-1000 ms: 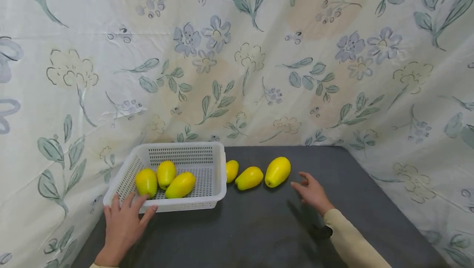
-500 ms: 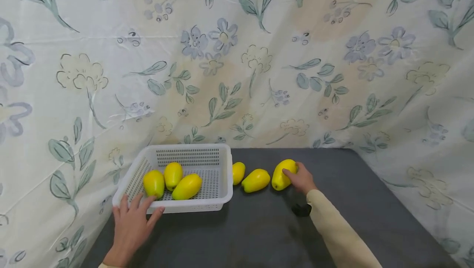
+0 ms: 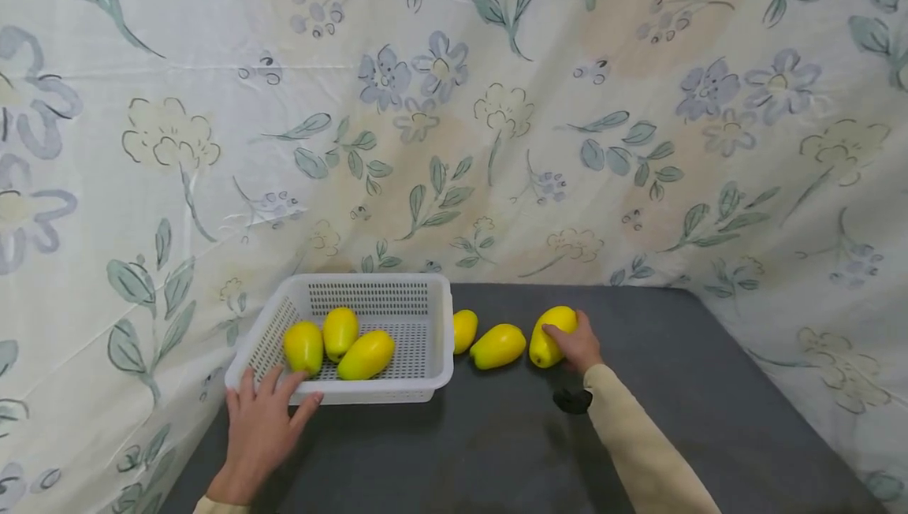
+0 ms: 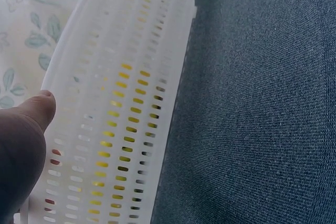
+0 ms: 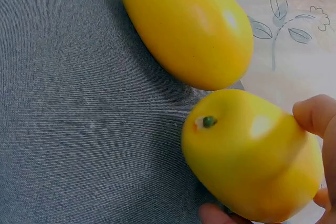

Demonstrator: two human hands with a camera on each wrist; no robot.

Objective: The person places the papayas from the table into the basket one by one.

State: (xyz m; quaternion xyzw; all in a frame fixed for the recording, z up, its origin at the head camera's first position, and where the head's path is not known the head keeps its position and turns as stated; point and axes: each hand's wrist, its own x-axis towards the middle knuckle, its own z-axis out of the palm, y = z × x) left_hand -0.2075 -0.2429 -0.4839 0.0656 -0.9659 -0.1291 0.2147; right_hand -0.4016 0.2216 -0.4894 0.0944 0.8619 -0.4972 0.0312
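Note:
My right hand [image 3: 580, 342] grips a yellow mango [image 3: 549, 348] on the dark table, thumb on its near side and fingers round the far side. In the right wrist view this mango [image 5: 247, 156] shows a small green stem spot. Just left of it lies a second mango [image 3: 499, 346]; a third mango [image 3: 465, 330] is partly hidden by the basket. My left hand [image 3: 262, 423] holds the front left rim of the white plastic basket [image 3: 418, 389], fingers over the rim and thumb [image 4: 39, 108] outside. Inside the basket lie three mangoes [image 3: 366, 355].
The dark cloth-covered table [image 3: 454, 451] reaches back to a floral curtain [image 3: 426, 206], which also runs along both sides. A black wrist strap [image 3: 571, 400] hangs below the right wrist.
My right hand has moved left to the rightmost mango and closed round it. My left hand stays at the basket rim. The whole head view has shifted slightly.

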